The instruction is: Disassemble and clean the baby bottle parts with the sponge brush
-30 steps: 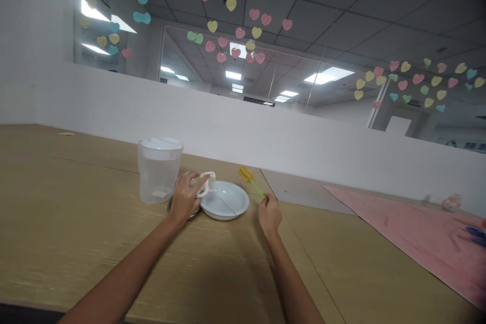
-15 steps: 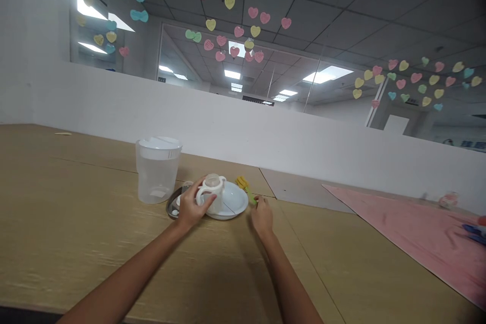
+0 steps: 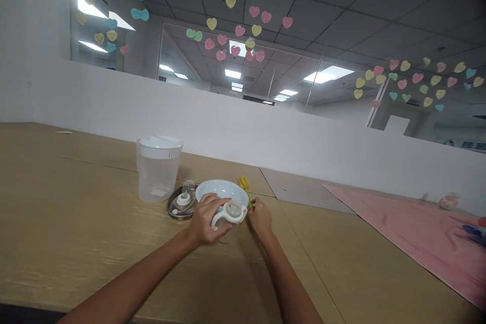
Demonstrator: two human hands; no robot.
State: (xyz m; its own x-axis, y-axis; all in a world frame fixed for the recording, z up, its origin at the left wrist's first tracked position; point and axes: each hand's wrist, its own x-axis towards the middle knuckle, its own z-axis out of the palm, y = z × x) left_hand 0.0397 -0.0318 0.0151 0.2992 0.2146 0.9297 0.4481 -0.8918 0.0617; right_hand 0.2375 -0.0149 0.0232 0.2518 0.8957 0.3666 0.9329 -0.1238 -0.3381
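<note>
My left hand (image 3: 209, 220) is closed around a baby bottle (image 3: 230, 218) with white side handles. The bottle has no cap, and its open mouth faces up toward me at a tilt. It is in front of the near rim of a white basin (image 3: 224, 186). To the basin's right, my right hand (image 3: 260, 217) pinches the green handle of a bottle brush (image 3: 245, 186) with a yellow sponge head. Left of the basin, a round metal tray (image 3: 173, 210) bears a white bottle collar with its teat (image 3: 184, 199) and a clear dome cap (image 3: 189, 187).
A clear plastic pitcher (image 3: 158, 169) with a white lid stands behind the tray on the left. On the right, a pink sheet (image 3: 413, 230) covers part of the table. A white wall (image 3: 228, 119) with glass above closes off the back.
The bottle in my left hand has moved right and toward me, from over the basin to its near side, and tipped. My right hand has barely moved.
</note>
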